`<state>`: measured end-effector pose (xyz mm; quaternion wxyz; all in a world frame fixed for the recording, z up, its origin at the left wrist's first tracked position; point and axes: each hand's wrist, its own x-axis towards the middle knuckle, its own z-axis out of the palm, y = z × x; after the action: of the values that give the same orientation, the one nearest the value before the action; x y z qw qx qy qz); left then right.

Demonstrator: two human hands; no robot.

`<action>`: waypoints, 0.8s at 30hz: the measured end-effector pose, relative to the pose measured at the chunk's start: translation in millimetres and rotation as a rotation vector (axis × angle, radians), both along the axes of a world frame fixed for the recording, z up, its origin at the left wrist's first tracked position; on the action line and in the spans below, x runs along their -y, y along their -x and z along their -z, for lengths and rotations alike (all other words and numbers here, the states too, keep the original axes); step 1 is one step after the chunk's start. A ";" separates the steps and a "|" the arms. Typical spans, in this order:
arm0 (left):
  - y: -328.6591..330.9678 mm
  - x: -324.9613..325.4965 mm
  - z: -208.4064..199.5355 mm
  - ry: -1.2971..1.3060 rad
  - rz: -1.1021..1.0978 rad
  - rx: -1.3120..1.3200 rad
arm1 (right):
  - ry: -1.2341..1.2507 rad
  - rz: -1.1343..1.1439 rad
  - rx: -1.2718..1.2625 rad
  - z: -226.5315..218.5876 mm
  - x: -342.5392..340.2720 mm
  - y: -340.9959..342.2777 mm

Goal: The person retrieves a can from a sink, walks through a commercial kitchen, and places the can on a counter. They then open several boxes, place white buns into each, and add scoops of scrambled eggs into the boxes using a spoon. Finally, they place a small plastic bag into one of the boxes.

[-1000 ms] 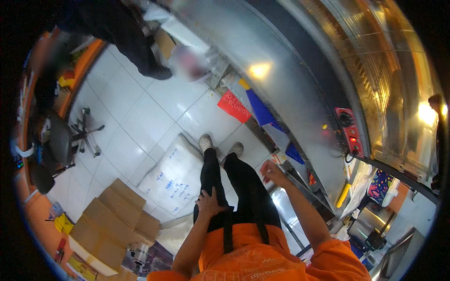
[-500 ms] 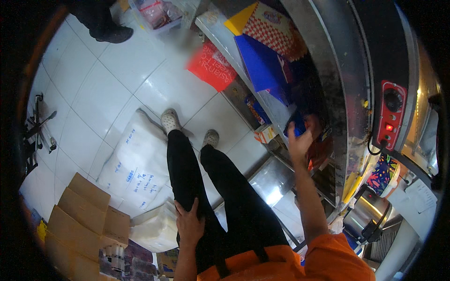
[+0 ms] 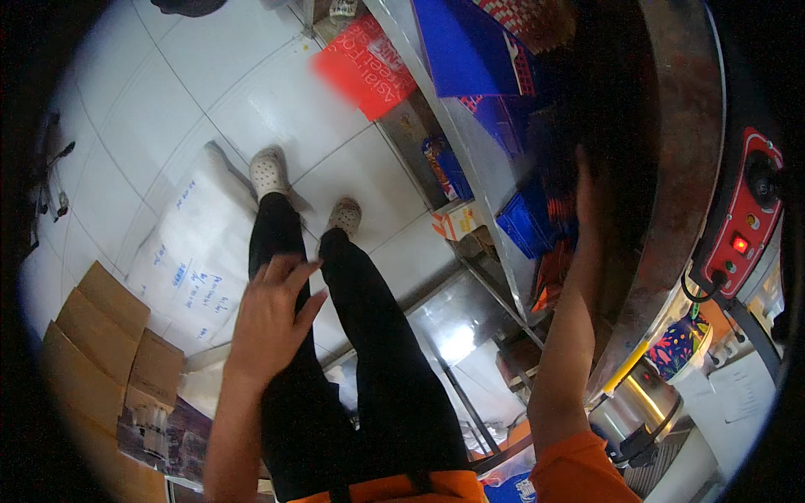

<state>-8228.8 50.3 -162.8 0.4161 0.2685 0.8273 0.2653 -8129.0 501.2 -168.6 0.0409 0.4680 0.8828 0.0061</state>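
My left hand (image 3: 272, 318) hovers over my left thigh, fingers spread, holding nothing. On the right, my right hand (image 3: 586, 201) reaches into a dark shelf space. It shows edge-on and slightly blurred, with a finger stretched out; most of its other fingers are hidden in shadow. Just left of it stand several dark blue folded card boxes (image 3: 527, 225) with some orange-red edges (image 3: 552, 272); whether the hand touches them I cannot tell. Farther up the shelf lie a large blue card piece (image 3: 465, 54) and a red-and-white checkered card box (image 3: 532, 21).
A metal shelf edge (image 3: 495, 189) runs along my right, under a counter with a red control panel (image 3: 746, 214). A red printed sheet (image 3: 369, 71) sticks out over the tiled floor. A white sack (image 3: 197, 235) lies by my feet; a cardboard box (image 3: 96, 327) stands lower left.
My left hand has lifted off my thigh. My right hand has left the blue box it was on and gone deeper into the shelf. The view has shifted toward the right.
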 end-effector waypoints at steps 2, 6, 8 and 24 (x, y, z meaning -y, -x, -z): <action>12.2 -35.4 8.1 -0.103 -0.014 0.037 | 0.030 -0.014 -0.154 28.5 0.5 -8.5; 20.7 -109.9 26.1 -0.438 -0.110 0.081 | -0.198 -0.319 -0.158 30.0 20.0 -31.2; 13.7 -154.9 34.1 -0.571 -0.213 0.063 | -0.346 -0.419 -0.118 26.8 38.0 -37.4; -33.7 -210.2 28.9 -1.089 -0.921 1.003 | 0.074 -0.702 -0.463 -7.7 113.0 -64.4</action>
<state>-8195.1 260.5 -191.7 0.3964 -0.0796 0.3306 0.8528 -8064.5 388.2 -160.8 -0.1460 0.1261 0.9742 -0.1174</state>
